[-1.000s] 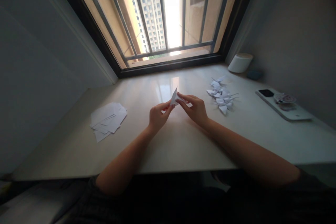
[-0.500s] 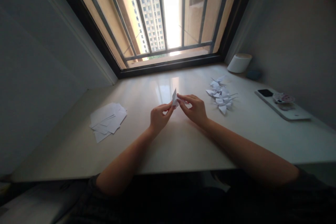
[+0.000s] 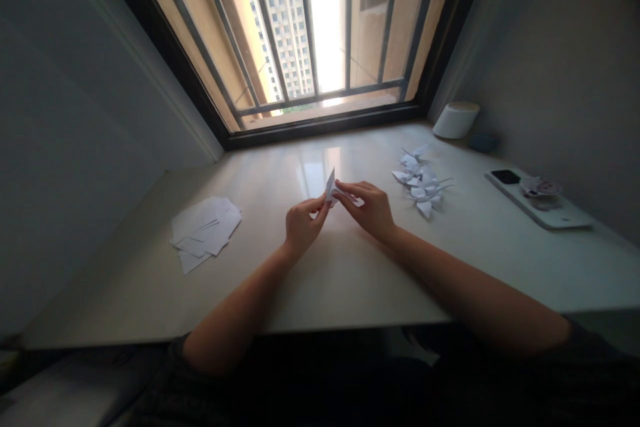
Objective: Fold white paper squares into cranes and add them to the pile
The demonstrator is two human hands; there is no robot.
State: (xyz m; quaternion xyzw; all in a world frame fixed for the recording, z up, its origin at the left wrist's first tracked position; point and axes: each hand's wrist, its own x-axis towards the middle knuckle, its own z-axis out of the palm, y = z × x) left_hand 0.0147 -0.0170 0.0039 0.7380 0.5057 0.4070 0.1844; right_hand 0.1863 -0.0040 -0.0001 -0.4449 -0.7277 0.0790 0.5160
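A small folded piece of white paper (image 3: 331, 187) is held up between both hands above the middle of the table, with a pointed tip upward. My left hand (image 3: 304, 221) pinches its lower left side between thumb and fingers. From the right, my right hand (image 3: 369, 205) grips the paper's other side with thumb and index finger. The fingers cover part of the paper, so its full shape is hidden. Right of the hands lies a cluster of folded white paper cranes (image 3: 423, 180). To the left is a loose pile of white paper sheets (image 3: 213, 223).
A white table (image 3: 320, 293) stretches beneath a barred window (image 3: 320, 33). A phone (image 3: 540, 203) with a round attachment on its back lies at the right. At the back right corner stands a white cylindrical object (image 3: 455, 121), beside a small dark item (image 3: 484, 142).
Both hands keep their hold on the folded paper. The fingertips of my right hand have shifted very slightly left, and the paper has tilted a little.
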